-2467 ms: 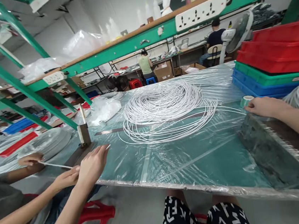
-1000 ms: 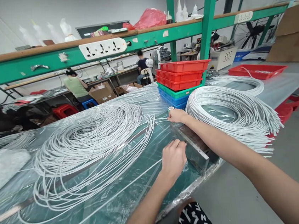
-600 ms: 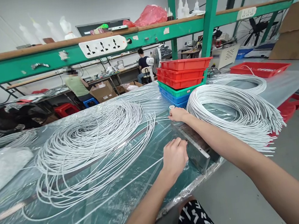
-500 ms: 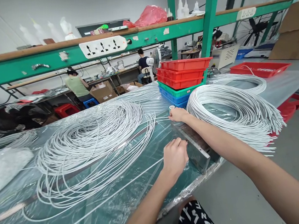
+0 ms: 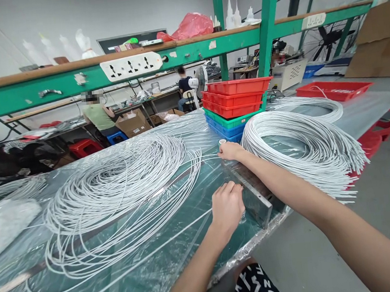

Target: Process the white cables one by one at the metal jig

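Observation:
My left hand (image 5: 227, 206) is closed near the table's front edge, pinching the end of a white wire (image 5: 163, 242) against a grey metal block (image 5: 252, 195). My right hand (image 5: 230, 151) rests curled at the block's far end, beside a small roll of tape (image 5: 222, 142); what it holds is hidden. A big loose coil of white wire (image 5: 116, 191) lies left of my hands. A bundle of cut white wires (image 5: 306, 148) lies to the right.
A stack of red, green and blue trays (image 5: 236, 107) stands behind the tape. A red tray (image 5: 333, 89) sits far right. The green frame with a power strip (image 5: 131, 66) runs overhead. People sit at distant benches. Plastic film covers the table (image 5: 179, 263).
My view swung right, from the table's left end and a co-worker's hands to the metal block. My left hand came to the block's near end with the wire; over the last second both hands stayed put.

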`<act>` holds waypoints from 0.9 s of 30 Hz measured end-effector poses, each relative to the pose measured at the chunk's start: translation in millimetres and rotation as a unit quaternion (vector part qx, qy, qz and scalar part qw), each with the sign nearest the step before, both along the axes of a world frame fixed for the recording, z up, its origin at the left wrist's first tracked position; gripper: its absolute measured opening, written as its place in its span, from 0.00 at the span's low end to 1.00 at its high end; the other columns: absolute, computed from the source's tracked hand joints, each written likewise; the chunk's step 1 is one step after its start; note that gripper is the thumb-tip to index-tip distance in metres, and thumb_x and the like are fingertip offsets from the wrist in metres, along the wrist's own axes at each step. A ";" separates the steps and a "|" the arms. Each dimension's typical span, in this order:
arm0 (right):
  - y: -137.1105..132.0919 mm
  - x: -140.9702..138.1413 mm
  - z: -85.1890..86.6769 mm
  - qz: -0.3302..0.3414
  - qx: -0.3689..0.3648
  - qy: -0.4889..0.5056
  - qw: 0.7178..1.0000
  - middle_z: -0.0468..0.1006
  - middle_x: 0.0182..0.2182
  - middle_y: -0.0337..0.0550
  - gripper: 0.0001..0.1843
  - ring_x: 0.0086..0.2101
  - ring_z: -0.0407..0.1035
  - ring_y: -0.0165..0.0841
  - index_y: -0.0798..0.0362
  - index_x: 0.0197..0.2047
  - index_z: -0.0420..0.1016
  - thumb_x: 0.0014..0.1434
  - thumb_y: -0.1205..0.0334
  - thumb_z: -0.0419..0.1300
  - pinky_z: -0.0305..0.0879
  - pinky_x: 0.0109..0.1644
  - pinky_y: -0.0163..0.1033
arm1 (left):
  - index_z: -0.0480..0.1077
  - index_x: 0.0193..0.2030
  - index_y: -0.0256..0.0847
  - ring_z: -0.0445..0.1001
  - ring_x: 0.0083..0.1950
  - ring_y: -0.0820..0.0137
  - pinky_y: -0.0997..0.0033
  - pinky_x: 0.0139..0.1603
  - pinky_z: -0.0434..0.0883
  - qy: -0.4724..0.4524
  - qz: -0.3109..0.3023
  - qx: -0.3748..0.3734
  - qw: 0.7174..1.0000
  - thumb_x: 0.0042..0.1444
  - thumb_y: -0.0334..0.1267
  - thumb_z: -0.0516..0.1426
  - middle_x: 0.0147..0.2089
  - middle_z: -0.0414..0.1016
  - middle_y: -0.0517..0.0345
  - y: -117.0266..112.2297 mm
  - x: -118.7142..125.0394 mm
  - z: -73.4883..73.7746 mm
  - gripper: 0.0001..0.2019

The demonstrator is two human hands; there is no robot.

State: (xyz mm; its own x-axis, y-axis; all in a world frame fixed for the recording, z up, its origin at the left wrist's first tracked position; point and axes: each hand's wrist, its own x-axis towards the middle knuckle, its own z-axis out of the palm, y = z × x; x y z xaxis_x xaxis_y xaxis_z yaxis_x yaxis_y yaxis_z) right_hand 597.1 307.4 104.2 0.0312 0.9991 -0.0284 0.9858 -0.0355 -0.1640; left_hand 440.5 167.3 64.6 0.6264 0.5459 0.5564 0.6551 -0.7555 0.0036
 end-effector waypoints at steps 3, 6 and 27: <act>0.9 0.4 -0.8 0.000 -0.002 0.000 1.000 0.79 0.48 0.55 0.17 0.50 0.73 0.45 0.54 0.48 0.80 0.65 0.55 0.54 0.69 0.50 0.42 | 0.71 0.32 0.40 0.72 0.33 0.69 0.67 0.34 0.65 0.003 0.000 0.000 1.000 0.64 0.28 0.53 0.30 0.72 0.60 -0.3 0.1 0.2 0.10; 0.9 0.3 -0.6 0.000 -0.003 0.000 1.000 0.79 0.48 0.55 0.17 0.51 0.73 0.44 0.54 0.49 0.80 0.65 0.55 0.54 0.68 0.51 0.41 | 0.71 0.32 0.40 0.72 0.33 0.69 0.66 0.34 0.65 0.004 0.002 -0.002 1.000 0.64 0.29 0.53 0.30 0.72 0.60 -0.7 0.5 0.4 0.10; -0.6 -0.5 1.1 -0.001 -0.014 -0.003 1.000 0.78 0.49 0.56 0.18 0.51 0.73 0.44 0.55 0.51 0.79 0.65 0.56 0.54 0.68 0.51 0.41 | 0.70 0.31 0.41 0.71 0.33 0.69 0.67 0.34 0.64 0.011 0.008 -0.007 1.000 0.64 0.27 0.53 0.30 0.71 0.60 -1.7 0.9 -1.4 0.11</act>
